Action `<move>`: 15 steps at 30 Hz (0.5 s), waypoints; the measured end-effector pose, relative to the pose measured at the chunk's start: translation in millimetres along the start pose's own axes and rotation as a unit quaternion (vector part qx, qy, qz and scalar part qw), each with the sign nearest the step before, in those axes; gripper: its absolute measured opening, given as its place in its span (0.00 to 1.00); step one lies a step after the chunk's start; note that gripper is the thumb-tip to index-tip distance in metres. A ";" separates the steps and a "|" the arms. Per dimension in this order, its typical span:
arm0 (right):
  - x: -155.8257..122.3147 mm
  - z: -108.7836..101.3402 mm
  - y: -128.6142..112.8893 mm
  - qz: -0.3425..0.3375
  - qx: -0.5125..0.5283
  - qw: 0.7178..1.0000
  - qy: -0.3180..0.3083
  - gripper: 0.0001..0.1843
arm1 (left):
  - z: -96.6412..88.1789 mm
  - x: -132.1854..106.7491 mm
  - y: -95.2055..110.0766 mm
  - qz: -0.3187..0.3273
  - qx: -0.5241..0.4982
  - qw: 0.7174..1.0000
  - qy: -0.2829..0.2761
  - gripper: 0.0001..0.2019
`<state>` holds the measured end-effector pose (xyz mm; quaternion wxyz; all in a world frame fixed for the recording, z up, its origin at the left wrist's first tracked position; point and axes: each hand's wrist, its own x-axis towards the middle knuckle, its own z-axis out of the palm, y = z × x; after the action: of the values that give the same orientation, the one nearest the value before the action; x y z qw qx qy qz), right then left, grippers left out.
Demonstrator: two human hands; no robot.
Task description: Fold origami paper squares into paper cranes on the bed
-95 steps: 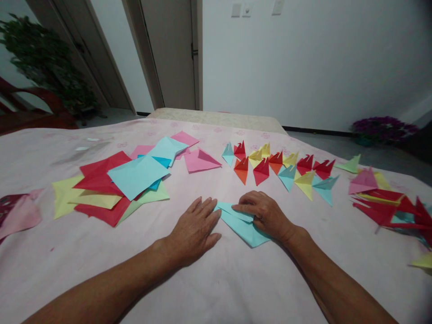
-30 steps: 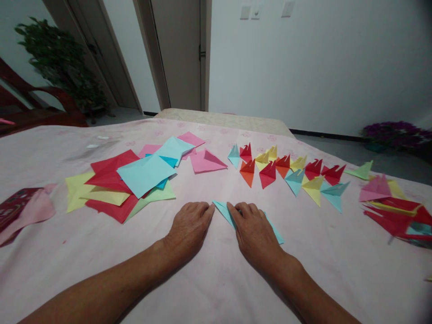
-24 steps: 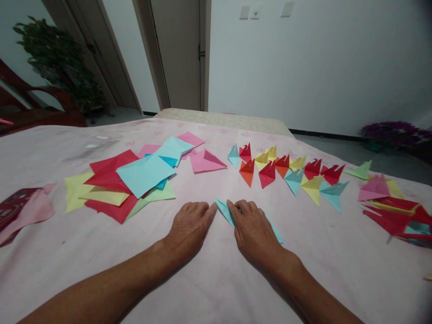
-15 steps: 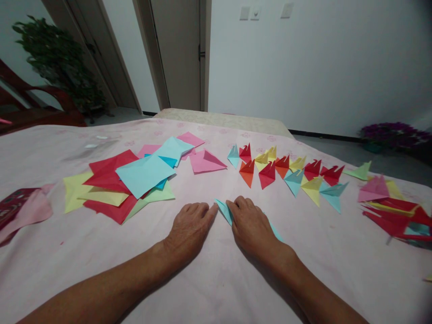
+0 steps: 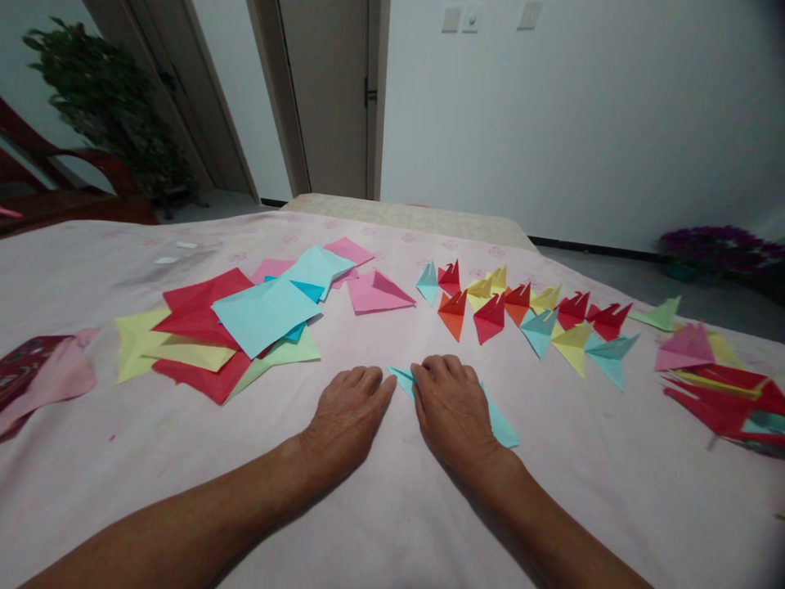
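Pink-white cloth-covered desk (image 5: 380, 523) fills most of the view. Left pile of paper sheets (image 5: 263, 315) looks unfinished; rows of paper birds (image 5: 518, 303) at right look done. Blue paper (image 5: 501, 421) lies mostly under the right hand (image 5: 454, 405), seemingly mid-fold. That hand: palm down, fingers bunched, grip hidden. Left hand (image 5: 349, 405): palm down, loosely curled, thumb near the paper's tip, hold unclear.

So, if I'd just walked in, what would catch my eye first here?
Probably the paper birds, in red, orange, yellow and light blue, clustered on the cloth right of centre. Next, the loose pile of bright sheets to the left. Nearer the camera, the right hand covers part of a light-blue paper, with the left hand close to its tip.
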<state>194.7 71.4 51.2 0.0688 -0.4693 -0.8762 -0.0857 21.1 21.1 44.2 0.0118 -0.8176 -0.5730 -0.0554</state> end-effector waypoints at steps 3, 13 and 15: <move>1.0 2.1 -0.5 -0.003 0.004 1.000 0.004 0.13 | -0.3 1.0 -0.3 -0.004 0.001 1.000 -0.001 0.18; 5.8 6.9 1.6 -0.021 0.017 0.999 0.042 0.08 | 0.8 3.8 -0.4 -0.015 0.010 1.000 0.006 0.18; 5.7 8.1 2.3 -0.027 0.017 0.998 0.051 0.08 | 1.7 4.3 -0.5 -0.015 0.010 1.000 0.009 0.18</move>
<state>193.2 79.0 44.7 0.1189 -0.4392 -0.8853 -0.0959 22.2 25.3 42.9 0.0244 -0.8080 -0.5858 -0.0573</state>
